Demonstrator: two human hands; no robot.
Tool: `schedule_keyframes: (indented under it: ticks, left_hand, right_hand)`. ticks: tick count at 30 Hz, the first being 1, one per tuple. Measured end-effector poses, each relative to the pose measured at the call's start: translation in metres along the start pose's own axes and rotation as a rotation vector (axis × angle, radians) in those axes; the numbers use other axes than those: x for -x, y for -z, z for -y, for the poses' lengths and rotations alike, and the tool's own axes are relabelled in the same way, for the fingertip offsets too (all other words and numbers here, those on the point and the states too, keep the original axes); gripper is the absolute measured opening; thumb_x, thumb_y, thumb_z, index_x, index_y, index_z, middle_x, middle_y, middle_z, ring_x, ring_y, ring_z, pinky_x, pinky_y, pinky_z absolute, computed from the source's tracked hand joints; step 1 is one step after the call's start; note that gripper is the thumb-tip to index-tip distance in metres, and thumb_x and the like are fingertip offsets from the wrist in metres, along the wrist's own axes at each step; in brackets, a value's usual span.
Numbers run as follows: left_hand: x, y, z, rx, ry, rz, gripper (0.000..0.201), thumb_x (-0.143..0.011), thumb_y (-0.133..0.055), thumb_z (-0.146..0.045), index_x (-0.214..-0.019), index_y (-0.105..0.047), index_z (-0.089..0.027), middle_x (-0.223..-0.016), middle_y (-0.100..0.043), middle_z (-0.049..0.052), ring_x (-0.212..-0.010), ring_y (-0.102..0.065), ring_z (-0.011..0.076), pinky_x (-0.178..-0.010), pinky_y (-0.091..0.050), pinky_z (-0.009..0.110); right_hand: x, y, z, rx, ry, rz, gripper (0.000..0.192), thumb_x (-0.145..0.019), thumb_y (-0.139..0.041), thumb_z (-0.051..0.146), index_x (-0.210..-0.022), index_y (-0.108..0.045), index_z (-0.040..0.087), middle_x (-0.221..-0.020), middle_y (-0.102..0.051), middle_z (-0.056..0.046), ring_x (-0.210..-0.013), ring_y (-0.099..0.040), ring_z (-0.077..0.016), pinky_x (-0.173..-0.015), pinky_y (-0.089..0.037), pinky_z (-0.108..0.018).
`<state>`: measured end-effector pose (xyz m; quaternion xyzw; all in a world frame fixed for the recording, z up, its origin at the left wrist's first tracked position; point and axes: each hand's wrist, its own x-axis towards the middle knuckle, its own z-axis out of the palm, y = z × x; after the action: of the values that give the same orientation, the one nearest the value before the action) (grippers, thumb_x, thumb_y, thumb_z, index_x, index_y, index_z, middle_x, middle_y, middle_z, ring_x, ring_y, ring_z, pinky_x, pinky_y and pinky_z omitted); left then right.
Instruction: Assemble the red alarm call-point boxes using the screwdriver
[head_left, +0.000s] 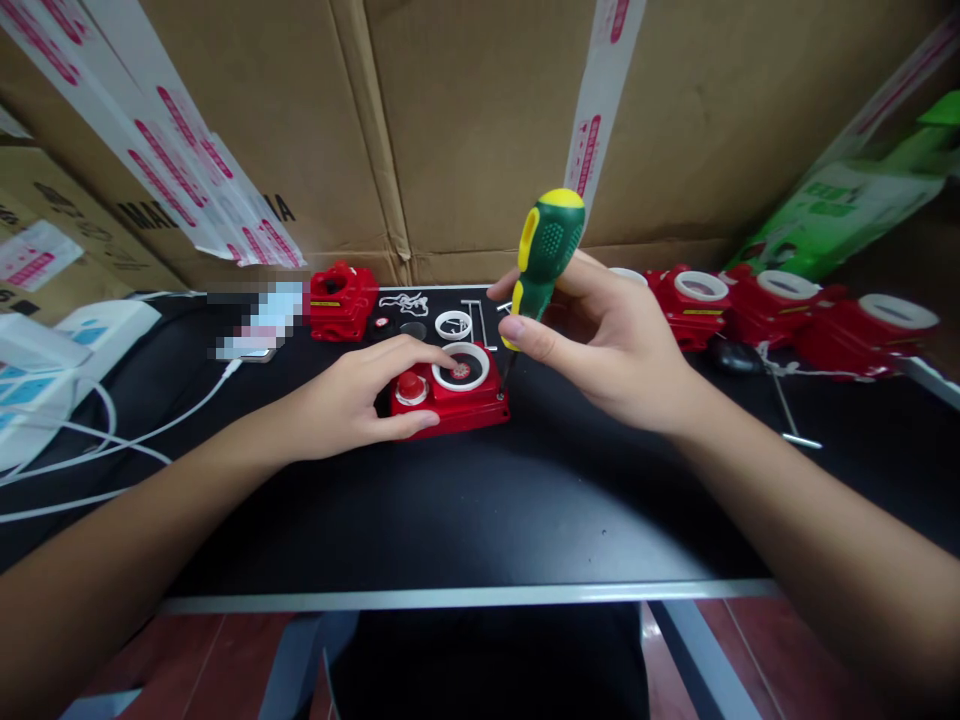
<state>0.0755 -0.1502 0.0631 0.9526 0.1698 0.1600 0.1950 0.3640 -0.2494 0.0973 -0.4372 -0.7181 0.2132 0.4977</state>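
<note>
A: What are the hands doing?

B: The left hand (360, 395) rests on a red box (450, 395) at the middle of a black table (480, 510); its fingers lie close together, the forefinger over a white ring (461, 366) on top, the thumb pressed along the near edge. The right hand (607, 350), at two o'clock from the box, pinches a screwdriver (546, 262) between thumb and fingertips; the other fingers curl behind the handle.

A: Which way does the tool point?

B: Its long axis stands nearly upright, the yellow cap leaning slightly to one o'clock; the thin shaft runs down to the box's right-hand corner at four o'clock.

A: What step is this?

B: I judge a screw is being driven at that corner; next, the tip must stay seated and the handle be twirled while the left hand keeps the box from sliding.

A: And around it?

B: More red boxes (780, 300) at two o'clock; another red box (343, 300) at eleven; white cables (112, 440) at nine; cardboard (465, 120) behind.
</note>
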Motion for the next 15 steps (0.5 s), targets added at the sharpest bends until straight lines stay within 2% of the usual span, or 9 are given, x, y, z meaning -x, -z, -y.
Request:
schedule_keyframes:
  ticks: [6,9,15]
  left_hand:
    - [0.0,0.0,-0.001,-0.015,0.003,-0.007,0.052,-0.103,-0.073,-0.046,-0.148,-0.06,-0.026,-0.143,-0.072,0.009,-0.128,-0.072,0.0261,-0.115,-0.056,0.037]
    - [0.0,0.0,-0.003,0.002,-0.006,-0.008,0.05,-0.103,-0.073,-0.044,-0.148,-0.061,-0.026,-0.144,-0.072,0.008,-0.13,-0.071,0.0256,-0.116,-0.055,0.035]
    - [-0.001,0.001,-0.005,0.024,0.036,0.022,0.049,-0.103,-0.073,-0.045,-0.147,-0.06,-0.027,-0.146,-0.07,0.007,-0.133,-0.069,0.0266,-0.117,-0.054,0.037]
  right_hand:
    - [0.002,0.008,0.01,-0.125,-0.047,0.109,0.046,-0.09,-0.091,0.046,-0.129,-0.077,0.026,-0.111,-0.078,-0.004,-0.1,-0.076,-0.0236,-0.094,-0.065,-0.039]
    - [0.002,0.007,0.015,-0.124,-0.042,0.134,0.04,-0.091,-0.09,0.039,-0.126,-0.078,0.024,-0.111,-0.079,-0.004,-0.097,-0.076,-0.0222,-0.091,-0.065,-0.037]
    - [0.002,0.005,0.013,-0.146,0.001,0.065,0.035,-0.093,-0.087,0.033,-0.125,-0.078,0.021,-0.113,-0.081,-0.006,-0.094,-0.076,-0.0207,-0.09,-0.066,-0.036]
